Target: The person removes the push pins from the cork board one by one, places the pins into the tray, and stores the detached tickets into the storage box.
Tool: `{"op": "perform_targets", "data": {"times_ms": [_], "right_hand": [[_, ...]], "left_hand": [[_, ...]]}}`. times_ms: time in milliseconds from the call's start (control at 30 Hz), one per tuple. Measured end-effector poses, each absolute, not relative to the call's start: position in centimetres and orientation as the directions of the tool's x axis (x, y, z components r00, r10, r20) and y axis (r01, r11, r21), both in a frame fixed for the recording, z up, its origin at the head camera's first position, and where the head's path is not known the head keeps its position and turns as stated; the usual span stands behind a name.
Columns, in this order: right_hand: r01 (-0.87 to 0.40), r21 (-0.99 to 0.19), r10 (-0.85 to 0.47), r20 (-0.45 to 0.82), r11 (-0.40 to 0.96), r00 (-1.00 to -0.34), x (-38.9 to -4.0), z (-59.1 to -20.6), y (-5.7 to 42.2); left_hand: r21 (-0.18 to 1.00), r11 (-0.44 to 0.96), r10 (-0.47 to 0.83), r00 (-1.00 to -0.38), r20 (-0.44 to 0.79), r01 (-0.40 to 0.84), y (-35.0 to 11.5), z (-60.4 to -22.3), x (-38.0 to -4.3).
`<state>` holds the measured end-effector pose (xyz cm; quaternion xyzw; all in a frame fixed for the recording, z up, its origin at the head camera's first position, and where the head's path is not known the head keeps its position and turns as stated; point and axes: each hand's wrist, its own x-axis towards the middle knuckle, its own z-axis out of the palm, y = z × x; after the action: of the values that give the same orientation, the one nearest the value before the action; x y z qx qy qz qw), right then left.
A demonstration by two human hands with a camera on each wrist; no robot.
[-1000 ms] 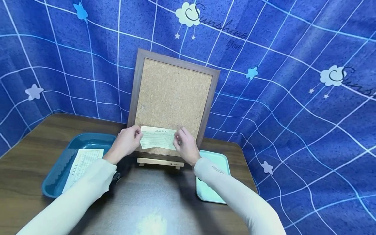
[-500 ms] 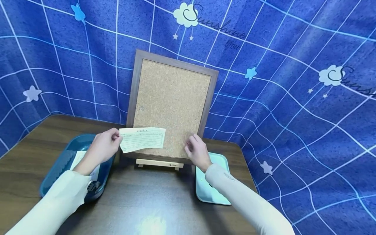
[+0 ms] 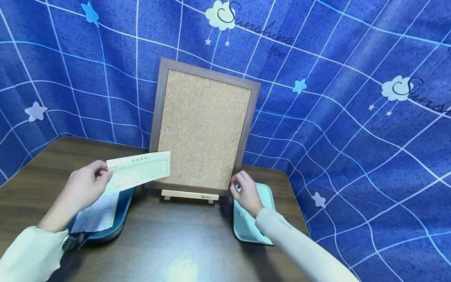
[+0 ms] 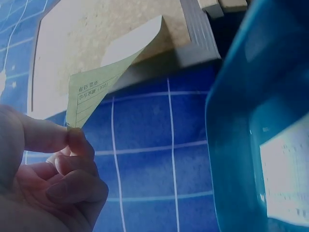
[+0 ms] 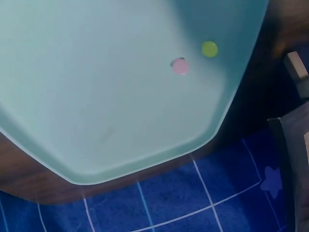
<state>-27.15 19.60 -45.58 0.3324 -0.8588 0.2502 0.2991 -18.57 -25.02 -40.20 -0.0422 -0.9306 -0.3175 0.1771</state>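
Observation:
In the head view my left hand (image 3: 86,184) pinches a pale green printed form (image 3: 141,170) by its left end, between thumb and forefinger. The slip stretches right, overlapping the lower left of a framed cork board (image 3: 208,125). The left wrist view shows the paper (image 4: 99,87) curling away from the fingertips. Over a light teal tray (image 3: 251,235) hovers my right hand (image 3: 246,194), its fingers curled toward the thumb; I cannot tell whether something small is between them. A pink round disc (image 5: 180,66) and a yellow-green one (image 5: 209,49) lie on that tray.
A dark blue tray (image 3: 121,219) stands at the left, with another printed sheet (image 3: 96,215) in it, partly below my left hand. The board rests on a small wooden stand (image 3: 190,194). A blue patterned curtain (image 3: 317,129) hangs behind the wooden table (image 3: 169,243).
The form, earlier between both hands before the board, has swung left in my left hand alone. My right hand has left the paper and moved right and down, toward the light tray.

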Motion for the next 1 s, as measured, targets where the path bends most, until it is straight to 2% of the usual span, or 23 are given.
{"op": "perform_targets", "data": {"times_ms": [133, 367, 667, 900, 1000], "right_hand": [[-0.718, -0.233, -0.403, 0.695, 0.656, -0.595, -26.8, -45.9, 20.2], [-0.698, -0.269, -0.343, 0.720, 0.663, -0.604, -26.5, -46.6, 21.9], [-0.666, -0.266, -0.344, 0.691, 0.697, -0.636, -26.3, -47.4, 23.7], [-0.604, -0.295, -0.388, 0.547, 0.740, -0.742, -25.7, -48.7, 24.2], [-0.570, -0.305, -0.404, 0.463, 0.763, -0.789, -25.4, -49.4, 24.4]], "left_hand": [[0.571, 0.811, -0.076, -0.943, 0.324, 0.131, -26.8, -40.6, -17.1], [0.556, 0.830, -0.174, -0.923, 0.344, 0.051, -29.5, -42.6, -14.6], [0.565, 0.824, -0.248, -0.920, 0.303, -0.036, -31.0, -44.2, -13.7], [0.599, 0.792, -0.259, -0.953, 0.158, -0.115, -30.7, -45.5, -13.9], [0.599, 0.797, -0.227, -0.957, 0.180, -0.077, -30.4, -46.1, -13.8]]}}
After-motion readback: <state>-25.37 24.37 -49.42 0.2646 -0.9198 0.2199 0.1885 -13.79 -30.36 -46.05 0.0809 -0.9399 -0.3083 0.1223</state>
